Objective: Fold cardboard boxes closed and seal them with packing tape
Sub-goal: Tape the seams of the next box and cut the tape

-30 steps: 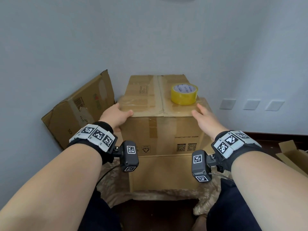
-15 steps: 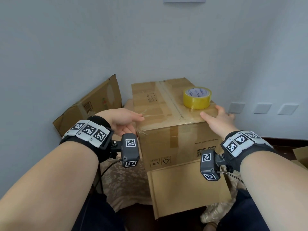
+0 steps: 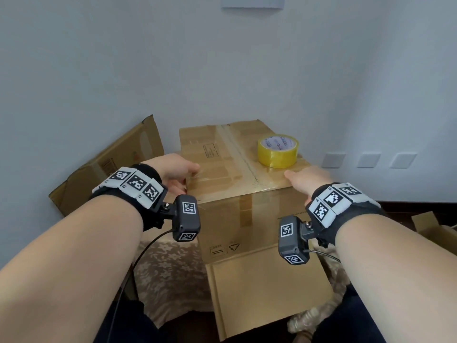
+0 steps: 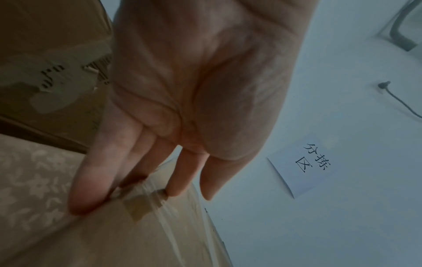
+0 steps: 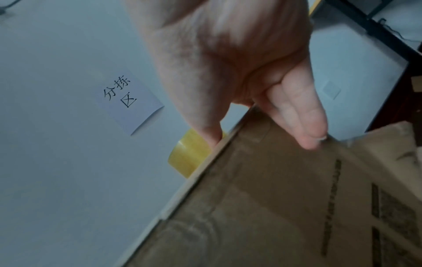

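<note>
A brown cardboard box [image 3: 217,157] stands closed, with clear tape along its top seam. A yellow tape roll [image 3: 277,151] lies on its top at the right. My left hand [image 3: 189,178] is at the near-left corner, thumb on top and straight fingers [image 4: 86,195] against the corner edge of the box [image 4: 114,234]. My right hand [image 3: 300,184] is at the near-right corner, with its thumb on top just short of the roll [image 5: 191,155]. Its straight fingers [image 5: 308,126] lie down the side of the box [image 5: 274,198]. A loose flap [image 3: 267,288] hangs at the front bottom.
The box rests on a floral cloth [image 3: 168,276]. A flattened carton [image 3: 111,174] leans on the wall at the left. Another open box [image 3: 435,231] sits low on the right. The wall behind carries sockets [image 3: 368,159] and a paper note [image 3: 252,1].
The box has turned, its near end swinging to the right. My left hand slid from the front top edge to the near-left corner; my right hand went to the near-right corner.
</note>
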